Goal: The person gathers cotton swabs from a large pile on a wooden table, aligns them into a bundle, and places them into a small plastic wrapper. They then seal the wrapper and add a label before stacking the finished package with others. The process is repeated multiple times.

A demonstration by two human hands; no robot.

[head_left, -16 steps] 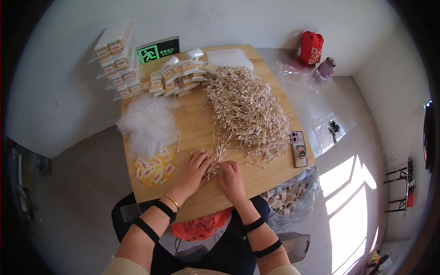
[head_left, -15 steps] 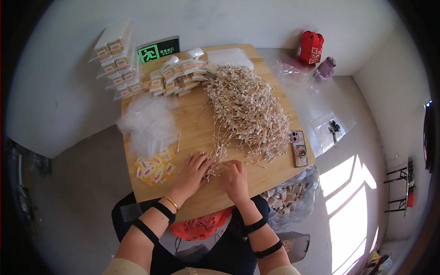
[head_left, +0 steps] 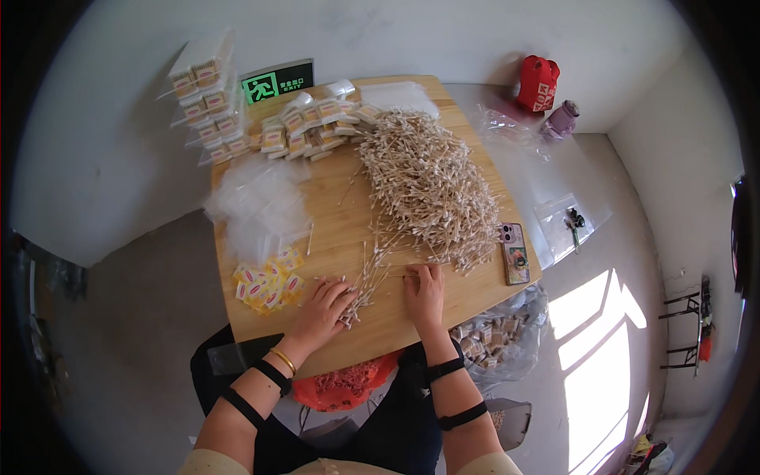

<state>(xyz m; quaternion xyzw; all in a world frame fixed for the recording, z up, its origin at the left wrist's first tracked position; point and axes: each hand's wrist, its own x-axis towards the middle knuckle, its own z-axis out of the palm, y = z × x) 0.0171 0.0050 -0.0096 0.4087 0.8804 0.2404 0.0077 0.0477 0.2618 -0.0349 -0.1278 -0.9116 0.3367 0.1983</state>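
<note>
Cotton swabs [head_left: 427,190] with wooden sticks lie in a large loose heap on the table's right half. A thin trail of swabs [head_left: 372,273] runs from it toward me. My left hand [head_left: 321,313] is curled over a small bunch of swabs [head_left: 350,313] near the front edge, fingers close together. To its right, my right hand [head_left: 426,294] rests on the wood below the heap, fingers bent down and pressed together by a stick or two. Its fingertips are partly hidden. Yellow and white paper labels [head_left: 267,281] lie left of my left hand.
Clear plastic bags [head_left: 260,206] lie at the table's left. Filled swab packs [head_left: 305,131] line the back, with more stacked [head_left: 210,107] beside an exit sign [head_left: 277,81]. A phone [head_left: 514,253] lies at the right edge. Below it hangs a bag of small packs [head_left: 495,336]; a red bag [head_left: 344,388] sits under the front edge.
My left hand has shifted slightly left and toward me, with the swabs beside it. My right hand has moved right and a little away from me, widening the gap between the hands.
</note>
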